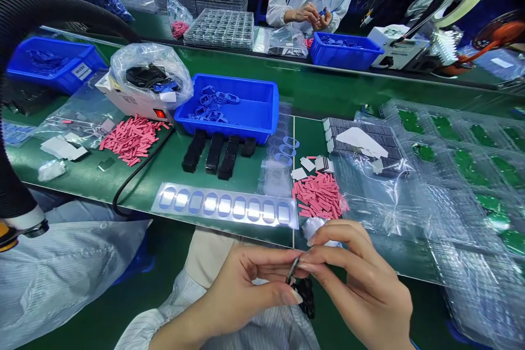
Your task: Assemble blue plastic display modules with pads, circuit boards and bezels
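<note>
Above my lap, near the table's front edge, my left hand [250,287] is closed around a small thin dark part [292,270], held on edge between thumb and fingers. From the right, my right hand [361,279] pinches at the part's upper end; its fingertips hide whatever else they grip. Just beneath the part shows a black bundled item [305,298], whose kind I cannot make out. Beyond my hands lie a heap of pink strips [318,197] and a crumpled clear plastic piece [318,229]. A clear sheet of oval film stickers [225,206] lies along the table edge.
A blue bin [254,112] of blue frames stands behind rows of black parts [213,153]. Clear trays [447,147] with green circuit boards fill the right side. A black hose [61,8] arches at left. Across the bench, a co-worker's hands [311,15] hold a blue piece.
</note>
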The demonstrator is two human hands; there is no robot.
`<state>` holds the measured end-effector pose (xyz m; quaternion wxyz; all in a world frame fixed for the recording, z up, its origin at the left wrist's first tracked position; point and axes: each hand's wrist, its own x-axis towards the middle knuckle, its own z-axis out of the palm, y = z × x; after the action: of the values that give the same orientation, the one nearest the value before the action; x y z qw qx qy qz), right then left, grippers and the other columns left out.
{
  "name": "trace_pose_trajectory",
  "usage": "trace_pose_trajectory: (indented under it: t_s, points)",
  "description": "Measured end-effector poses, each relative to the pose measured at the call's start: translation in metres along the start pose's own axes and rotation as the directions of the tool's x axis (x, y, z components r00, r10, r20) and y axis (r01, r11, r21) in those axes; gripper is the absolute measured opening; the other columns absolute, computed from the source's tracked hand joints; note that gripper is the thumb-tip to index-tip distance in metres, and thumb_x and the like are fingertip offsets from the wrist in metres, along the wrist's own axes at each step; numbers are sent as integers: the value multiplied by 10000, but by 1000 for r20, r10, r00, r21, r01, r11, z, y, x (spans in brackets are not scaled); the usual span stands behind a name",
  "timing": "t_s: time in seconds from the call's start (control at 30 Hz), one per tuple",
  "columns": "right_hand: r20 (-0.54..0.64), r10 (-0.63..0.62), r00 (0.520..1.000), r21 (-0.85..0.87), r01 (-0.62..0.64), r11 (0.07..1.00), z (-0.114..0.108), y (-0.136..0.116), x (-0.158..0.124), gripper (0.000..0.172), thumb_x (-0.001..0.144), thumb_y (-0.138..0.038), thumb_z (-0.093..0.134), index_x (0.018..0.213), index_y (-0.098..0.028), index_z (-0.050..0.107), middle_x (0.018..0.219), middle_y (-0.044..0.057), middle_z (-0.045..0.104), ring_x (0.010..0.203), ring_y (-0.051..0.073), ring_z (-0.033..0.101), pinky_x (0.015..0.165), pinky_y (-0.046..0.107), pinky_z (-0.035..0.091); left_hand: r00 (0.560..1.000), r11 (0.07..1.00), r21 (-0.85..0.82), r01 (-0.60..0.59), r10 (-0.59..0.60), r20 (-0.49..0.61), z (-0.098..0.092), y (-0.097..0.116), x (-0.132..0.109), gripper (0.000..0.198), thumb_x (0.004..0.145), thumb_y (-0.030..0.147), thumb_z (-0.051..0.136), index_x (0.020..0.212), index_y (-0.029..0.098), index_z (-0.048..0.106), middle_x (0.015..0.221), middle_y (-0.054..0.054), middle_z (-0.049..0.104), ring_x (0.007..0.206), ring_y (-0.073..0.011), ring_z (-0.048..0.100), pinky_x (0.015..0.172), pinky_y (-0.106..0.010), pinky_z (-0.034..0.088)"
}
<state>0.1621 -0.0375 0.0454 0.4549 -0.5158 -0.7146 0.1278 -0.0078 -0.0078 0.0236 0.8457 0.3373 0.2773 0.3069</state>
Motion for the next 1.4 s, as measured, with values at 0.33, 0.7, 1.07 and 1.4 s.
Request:
trace_pose_trajectory:
  t_s: [0.33, 0.7, 1.07, 1.4]
  points:
    - [-18, -23, 1000, -125, 20, 992, 10, 1, -18, 185, 803, -32, 540, 865, -204, 568, 888, 49, 570, 864, 188, 544, 730, 334, 455, 997, 997, 67, 33, -28, -76, 3, -7, 0, 369, 588, 236, 837, 944, 281, 752, 957, -32, 770, 922, -228, 715, 855, -314, 560]
    - [-197, 234, 952, -448, -300, 843, 6, 49, -56, 88, 878, -255, 521, 808, -202, 528, 865, 70, 580, 848, 225, 557, 715, 364, 427, 900, 984, -179, 19, -95, -425, -10, -24, 20, 430, 512, 315, 873, 903, 181, 753, 902, -99, 780, 875, -246, 727, 848, -362, 563]
    - [117, -137, 984, -324, 168, 931, 13, 18, -41, 441, 815, -173, 626, 1245, -173, 524, 1085, 98, 704, 1086, 252, 620, 892, 411, 484, 959, 990, -133, 43, -79, -272, -2, -25, 16, 463, 467, 256, 895, 894, 198, 726, 790, -31, 786, 746, -166, 730, 711, -237, 559]
    - [163, 279, 946, 534, -322, 781, 21, -7, -28, 230, 829, -358, 642, 976, -264, 493, 976, 53, 726, 899, 191, 701, 721, 282, 597, 971, 952, -243, 185, -139, 194, 9, -22, 2, 527, 670, 613, 653, 921, 159, 747, 771, -75, 758, 781, -187, 708, 754, -254, 523]
